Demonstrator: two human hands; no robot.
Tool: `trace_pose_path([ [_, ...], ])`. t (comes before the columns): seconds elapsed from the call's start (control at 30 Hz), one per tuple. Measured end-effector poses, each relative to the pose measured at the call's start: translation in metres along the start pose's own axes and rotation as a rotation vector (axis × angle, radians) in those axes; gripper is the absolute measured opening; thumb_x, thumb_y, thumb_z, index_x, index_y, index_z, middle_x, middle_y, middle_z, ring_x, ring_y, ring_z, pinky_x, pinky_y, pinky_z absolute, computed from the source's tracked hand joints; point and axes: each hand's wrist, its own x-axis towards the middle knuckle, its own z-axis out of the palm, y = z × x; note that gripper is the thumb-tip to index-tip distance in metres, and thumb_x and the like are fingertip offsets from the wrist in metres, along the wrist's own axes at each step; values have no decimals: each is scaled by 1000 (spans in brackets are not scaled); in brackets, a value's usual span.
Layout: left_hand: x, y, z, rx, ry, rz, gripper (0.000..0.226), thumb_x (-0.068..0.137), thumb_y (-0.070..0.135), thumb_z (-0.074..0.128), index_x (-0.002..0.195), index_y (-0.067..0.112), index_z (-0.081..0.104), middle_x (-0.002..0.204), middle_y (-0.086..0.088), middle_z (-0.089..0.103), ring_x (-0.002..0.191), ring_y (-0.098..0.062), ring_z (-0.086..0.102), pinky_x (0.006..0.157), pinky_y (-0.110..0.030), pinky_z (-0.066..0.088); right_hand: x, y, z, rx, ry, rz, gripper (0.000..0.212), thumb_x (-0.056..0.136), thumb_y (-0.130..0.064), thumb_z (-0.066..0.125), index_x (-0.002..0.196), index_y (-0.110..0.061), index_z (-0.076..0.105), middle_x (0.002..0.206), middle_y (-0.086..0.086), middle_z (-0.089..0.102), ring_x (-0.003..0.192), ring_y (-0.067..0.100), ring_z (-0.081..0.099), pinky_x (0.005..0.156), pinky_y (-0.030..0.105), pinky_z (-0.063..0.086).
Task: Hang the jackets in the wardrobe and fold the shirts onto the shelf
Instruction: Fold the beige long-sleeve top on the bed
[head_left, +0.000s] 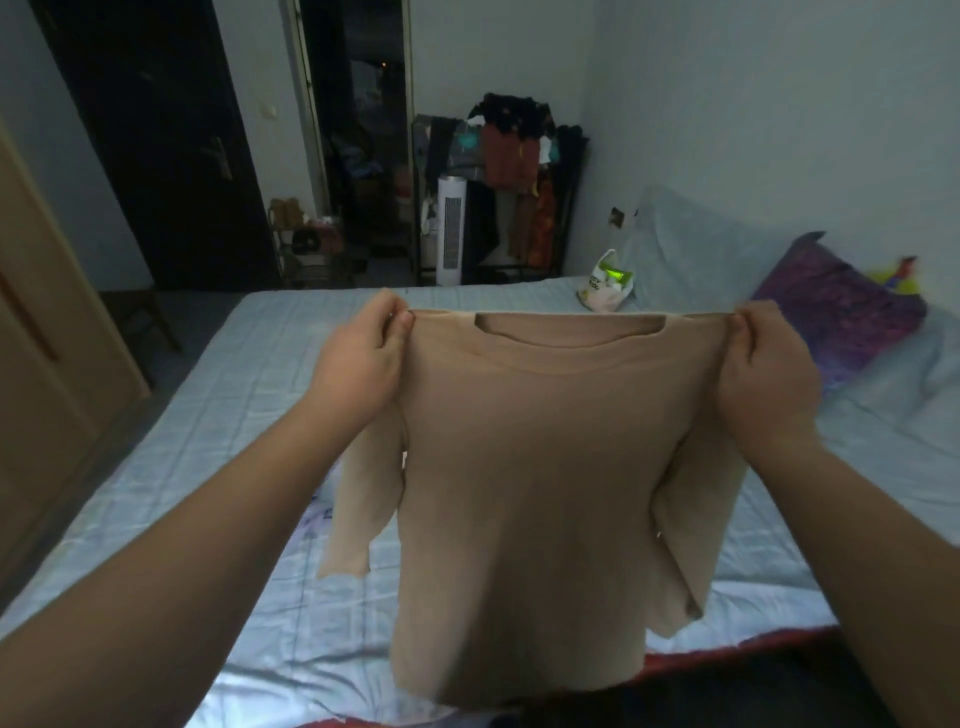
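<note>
Hanging between the two hands, the beige shirt (535, 467) is spread taut at its shoulders. The left hand (363, 358) pinches one shoulder with thumb and curled fingers, and the right hand (763, 374) pinches the other. The shirt looks light, soft and limp, with its sleeves drooping below the hands, so the shoulders seem the best place to grip. The bed (208, 415) lies beneath both hands. Beyond the right hand sits a white plastic bag (605, 283) with something bright green inside; its other contents cannot be made out.
</note>
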Motion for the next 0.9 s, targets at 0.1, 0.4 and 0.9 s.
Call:
trace_pose_path([
  [0.1,-13,12,16,-74,37,-19,16,104,30,43,95,22,53,75,8,54,72,-2,51,61,-30,39,-15,8,1,153,87,177,18,101,-24,37,90,-15,49,87,14,57,86,33,55,70,33,30],
  [0.4,-21,3,55,83,73,19,13,102,37,46,100,28,56,86,7,63,81,-18,57,70,-38,46,-17,56,-7,-68,-39,-51,15,100,-25,44,95,-15,55,91,15,62,87,36,56,68,37,35],
  [0.9,86,-137,268,68,17,-465,12,97,24,54,89,18,60,76,3,60,74,-14,54,66,-29,33,50,188,269,-192,-455,-32,29,98,-40,34,88,-18,50,89,9,59,86,33,57,65,41,45],
])
